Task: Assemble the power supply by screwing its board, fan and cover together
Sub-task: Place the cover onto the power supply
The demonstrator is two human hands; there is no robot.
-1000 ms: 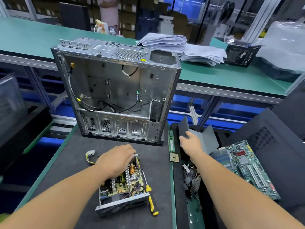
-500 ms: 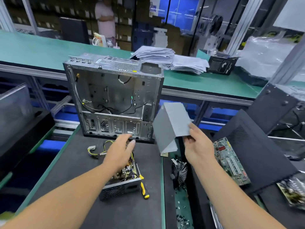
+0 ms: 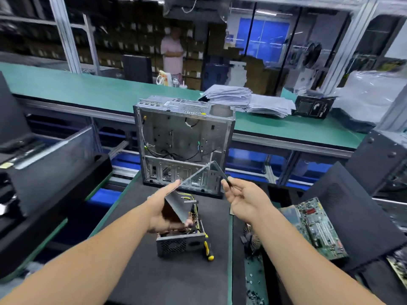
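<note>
Cover [image 3: 178,204] raised over supply [image 3: 179,241], both hands

The power supply [image 3: 179,241] sits on the near counter [image 3: 154,271], with a screwdriver [image 3: 207,249] lying against its right side. Behind it a computer case [image 3: 182,146] stands upright at the counter's far edge. Above the supply, between the two, the cover [image 3: 182,203] is held up by the left hand [image 3: 164,208] and the right hand [image 3: 242,197]. To the right lie a fan [image 3: 251,238] and, farther right, a motherboard [image 3: 317,227]. Behind the case, on the far counter [image 3: 88,89], a stack of papers [image 3: 246,100] rests to the right.
</note>
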